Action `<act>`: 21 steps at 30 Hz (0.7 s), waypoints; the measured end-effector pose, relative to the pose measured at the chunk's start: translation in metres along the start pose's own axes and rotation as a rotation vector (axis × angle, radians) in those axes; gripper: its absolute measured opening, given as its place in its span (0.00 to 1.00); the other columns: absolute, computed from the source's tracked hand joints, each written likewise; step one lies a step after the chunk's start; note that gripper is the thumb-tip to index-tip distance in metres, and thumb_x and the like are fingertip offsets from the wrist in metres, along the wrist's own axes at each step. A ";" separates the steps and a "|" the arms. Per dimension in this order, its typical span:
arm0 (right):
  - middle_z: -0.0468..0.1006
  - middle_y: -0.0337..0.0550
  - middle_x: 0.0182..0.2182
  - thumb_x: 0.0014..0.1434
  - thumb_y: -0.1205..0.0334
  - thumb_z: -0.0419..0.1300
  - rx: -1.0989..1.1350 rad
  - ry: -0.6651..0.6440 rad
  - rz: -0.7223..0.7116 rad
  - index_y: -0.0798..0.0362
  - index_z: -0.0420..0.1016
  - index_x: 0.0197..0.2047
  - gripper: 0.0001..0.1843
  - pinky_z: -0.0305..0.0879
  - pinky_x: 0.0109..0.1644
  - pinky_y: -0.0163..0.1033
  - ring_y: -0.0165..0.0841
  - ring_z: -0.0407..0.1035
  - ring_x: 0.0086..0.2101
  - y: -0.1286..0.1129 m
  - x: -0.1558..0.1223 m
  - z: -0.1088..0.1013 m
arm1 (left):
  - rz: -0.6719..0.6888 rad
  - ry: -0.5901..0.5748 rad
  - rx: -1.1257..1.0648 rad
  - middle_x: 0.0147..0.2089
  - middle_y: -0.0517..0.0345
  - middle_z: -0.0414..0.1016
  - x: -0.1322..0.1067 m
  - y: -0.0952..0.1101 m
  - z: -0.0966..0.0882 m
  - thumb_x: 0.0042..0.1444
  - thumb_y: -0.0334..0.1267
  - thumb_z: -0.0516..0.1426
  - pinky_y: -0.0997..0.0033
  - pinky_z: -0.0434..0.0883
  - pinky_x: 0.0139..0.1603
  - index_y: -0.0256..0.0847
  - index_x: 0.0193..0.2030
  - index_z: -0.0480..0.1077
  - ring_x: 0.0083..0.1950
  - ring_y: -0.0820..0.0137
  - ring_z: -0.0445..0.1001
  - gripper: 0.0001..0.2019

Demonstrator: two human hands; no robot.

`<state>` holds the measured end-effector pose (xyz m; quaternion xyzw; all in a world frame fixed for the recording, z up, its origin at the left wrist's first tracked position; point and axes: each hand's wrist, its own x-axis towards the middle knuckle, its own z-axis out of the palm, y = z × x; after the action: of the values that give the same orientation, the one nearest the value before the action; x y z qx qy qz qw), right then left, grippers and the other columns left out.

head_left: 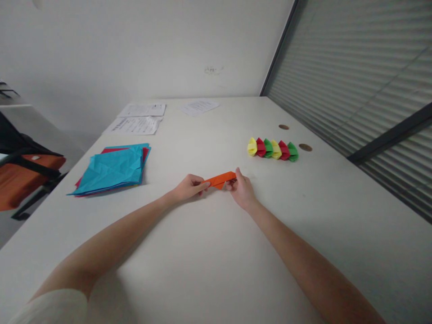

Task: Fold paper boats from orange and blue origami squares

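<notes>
A folded orange paper [220,179] spans the gap between my hands over the middle of the white table [189,270]. It is a narrow strip with a pointed flap hanging along its lower edge. My left hand [189,187] pinches its left end between thumb and fingers. At the other end my right hand [243,191] grips it, thumb up along the tip and fingers beneath. Beyond my right hand lies a row of folded paper pieces [272,149] in yellow, red and green, set side by side and touching.
At the left lies a stack of coloured paper sheets [111,168], creased blue on top. Printed sheets [138,125] rest at the far left, another printed page [200,107] near the wall. Two round holes [305,147] pierce the table's right side beside the window blinds [364,67]. An orange chair [30,177] stands left.
</notes>
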<state>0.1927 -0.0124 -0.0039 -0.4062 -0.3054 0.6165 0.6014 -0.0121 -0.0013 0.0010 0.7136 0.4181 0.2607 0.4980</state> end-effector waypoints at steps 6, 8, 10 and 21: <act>0.69 0.37 0.16 0.45 0.37 0.68 0.017 0.001 0.000 0.55 0.70 0.21 0.27 0.51 0.22 0.34 0.25 0.59 0.19 0.002 0.000 -0.001 | 0.004 -0.001 0.015 0.19 0.59 0.68 0.000 0.001 0.000 0.57 0.57 0.55 0.77 0.53 0.21 0.32 0.25 0.71 0.19 0.80 0.58 0.26; 0.69 0.37 0.16 0.45 0.37 0.68 0.020 -0.002 -0.001 0.54 0.70 0.21 0.27 0.51 0.22 0.34 0.25 0.58 0.18 0.002 0.000 -0.001 | 0.002 -0.002 0.021 0.19 0.59 0.68 0.000 0.001 0.000 0.57 0.57 0.55 0.77 0.53 0.21 0.32 0.25 0.71 0.19 0.80 0.57 0.26; 0.69 0.37 0.16 0.45 0.38 0.68 0.022 -0.007 -0.004 0.54 0.70 0.21 0.27 0.51 0.22 0.34 0.25 0.58 0.18 0.002 0.000 -0.001 | 0.001 -0.003 0.022 0.19 0.58 0.68 0.000 0.001 0.000 0.57 0.57 0.55 0.77 0.53 0.21 0.32 0.25 0.72 0.19 0.80 0.57 0.26; 0.68 0.37 0.16 0.47 0.37 0.67 -0.016 -0.013 -0.006 0.54 0.69 0.21 0.27 0.51 0.22 0.34 0.25 0.58 0.17 0.000 -0.001 0.000 | 0.012 -0.005 0.007 0.19 0.59 0.68 0.001 -0.004 0.000 0.58 0.56 0.55 0.77 0.54 0.21 0.33 0.25 0.71 0.19 0.79 0.59 0.25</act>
<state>0.1926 -0.0130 -0.0035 -0.4061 -0.3152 0.6148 0.5982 -0.0129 0.0000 -0.0027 0.7184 0.4134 0.2604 0.4951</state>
